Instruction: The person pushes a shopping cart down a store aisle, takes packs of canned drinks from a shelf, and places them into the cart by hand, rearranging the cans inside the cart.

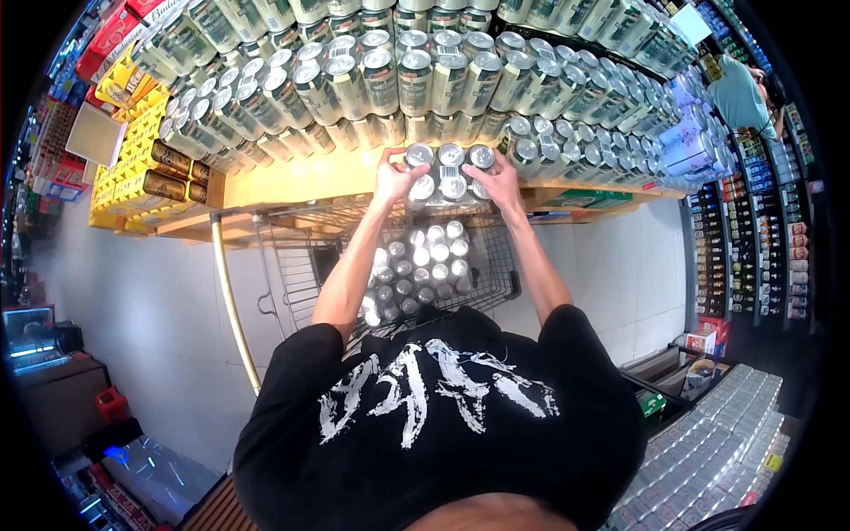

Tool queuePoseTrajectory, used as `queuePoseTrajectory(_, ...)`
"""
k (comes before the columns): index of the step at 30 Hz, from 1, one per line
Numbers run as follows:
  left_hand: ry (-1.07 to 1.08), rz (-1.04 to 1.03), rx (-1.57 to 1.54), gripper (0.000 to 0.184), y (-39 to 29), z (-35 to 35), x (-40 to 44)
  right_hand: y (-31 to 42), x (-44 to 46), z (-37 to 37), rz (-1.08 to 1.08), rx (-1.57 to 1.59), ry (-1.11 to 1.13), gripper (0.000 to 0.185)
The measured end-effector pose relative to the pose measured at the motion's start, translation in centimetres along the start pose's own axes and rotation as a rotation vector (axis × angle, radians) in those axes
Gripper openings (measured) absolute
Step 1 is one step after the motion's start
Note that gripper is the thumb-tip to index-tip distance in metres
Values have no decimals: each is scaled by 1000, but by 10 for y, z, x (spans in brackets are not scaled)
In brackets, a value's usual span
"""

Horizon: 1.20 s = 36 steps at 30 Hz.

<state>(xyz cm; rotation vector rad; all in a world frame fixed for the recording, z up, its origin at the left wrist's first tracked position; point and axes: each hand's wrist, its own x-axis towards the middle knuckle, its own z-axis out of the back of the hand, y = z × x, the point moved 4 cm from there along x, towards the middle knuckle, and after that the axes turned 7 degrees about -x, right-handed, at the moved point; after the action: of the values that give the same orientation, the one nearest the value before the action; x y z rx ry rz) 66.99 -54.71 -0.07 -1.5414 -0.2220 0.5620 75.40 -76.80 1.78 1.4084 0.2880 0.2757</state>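
Both hands grip a shrink-wrapped six-pack of cans [452, 184] at the front edge of the yellow display shelf [301, 185]. My left hand [395, 180] wraps its left side, thumb over the can tops. On the opposite side my right hand [501, 183] is closed round the pack in the same way. Below the pack stands a wire shopping cart [297, 279], with several packs of silver-topped cans [421, 270] lying in it. Just behind my hands rise stacked rows of green and cream cans [381, 84].
Yellow beer cartons [142, 173] are stacked at the left end of the shelf. A pale yellow pole [232, 301] stands left of the cart. Purple packs [695, 133] sit at the right end, near a person in a light teal top [742, 93]. Wrapped cans [717, 442] are piled lower right.
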Motion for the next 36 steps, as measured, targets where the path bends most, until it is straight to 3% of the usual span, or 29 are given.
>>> queuePoseTrajectory(3, 9, 14, 22, 66, 4, -6, 24, -10, 20, 5, -26, -47, -35, 75)
queuePoseTrajectory(4, 13, 20, 31, 67, 6, -8, 31, -9, 26, 8, -103, -60, 6, 92)
queuePoseTrajectory(7, 13, 37, 5, 64, 10, -13, 42, 3, 35, 9, -171, 46, 33, 97)
queuePoseTrajectory(12, -9, 56, 70, 73, 22, -19, 67, -31, 68, 14, -217, 6, -4, 104)
queuePoseTrajectory(15, -40, 23, 153, 73, 33, -21, 84, -36, 79, 18, -167, -10, 25, 106)
queuePoseTrajectory(18, -19, 84, 102, 71, 34, -26, 83, -26, 78, 25, -213, -220, 63, 103)
queuePoseTrajectory(21, -8, 133, 106, 72, 31, -25, 80, -34, 61, 25, -75, -429, -62, 91)
queuePoseTrajectory(22, -24, 115, 118, 72, 33, -26, 79, 0, 39, 18, -49, -698, -87, 82)
queuePoseTrajectory(23, -39, 101, 132, 73, 35, -27, 78, 15, 18, 10, 11, -730, -75, 72)
queuePoseTrajectory(25, -31, 166, 174, 75, 42, -31, 81, 19, -9, -13, 362, -932, -109, 59)
queuePoseTrajectory(27, -62, 119, 175, 75, 45, -39, 80, 18, -16, -26, 374, -1037, 44, 51)
queuePoseTrajectory(31, -96, 4, 132, 71, 25, -58, 82, 10, -11, -27, 427, -1178, 35, 59)
queuePoseTrajectory(36, -16, 75, 27, 71, 8, -57, 77, 8, -6, -23, 387, -1172, 79, 69)
